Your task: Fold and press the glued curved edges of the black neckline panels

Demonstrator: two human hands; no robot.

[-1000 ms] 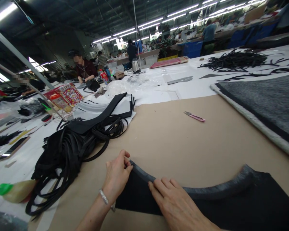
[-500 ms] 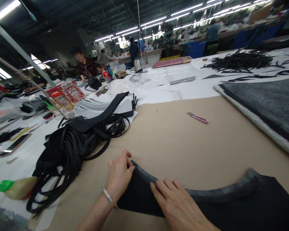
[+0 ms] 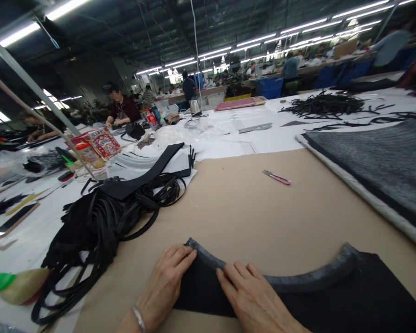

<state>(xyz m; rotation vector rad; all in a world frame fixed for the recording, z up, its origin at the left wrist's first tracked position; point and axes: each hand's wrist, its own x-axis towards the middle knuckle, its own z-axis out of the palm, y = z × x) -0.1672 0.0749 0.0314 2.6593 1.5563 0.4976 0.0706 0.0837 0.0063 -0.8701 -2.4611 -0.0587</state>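
Seen from the wearer's head, the left hand [image 3: 166, 277] reaches in from the lower centre, palm down, a silvery bracelet [image 3: 137, 319] on its wrist; its bent fingers rest on the left corner of a black fabric panel [image 3: 333, 307], though whether they pinch the cloth cannot be told. To its right, the right hand [image 3: 251, 296] lies low over the panel's curved edge, fingers close together and touching it; whether it grips the edge or only presses is hidden. Half a second ago the left fingertips were raised and bunched at that corner; now the hand is lower and flatter, with the corner's tip showing past the fingers, while the right hand keeps much the same place on the edge. From left to right: a rounded squeeze bottle [image 3: 26, 284] with a green cap, a looping heap of narrow black strips [image 3: 100, 222], then smooth tan paper [image 3: 229, 203] under the panel. A dull grey band [image 3: 305, 283] follows the panel's concave curve. Beyond it lie pink-handled thread snips [image 3: 277, 177], and at far right a ribbed-looking, heathered grey fabric [image 3: 374, 152] with a black border.
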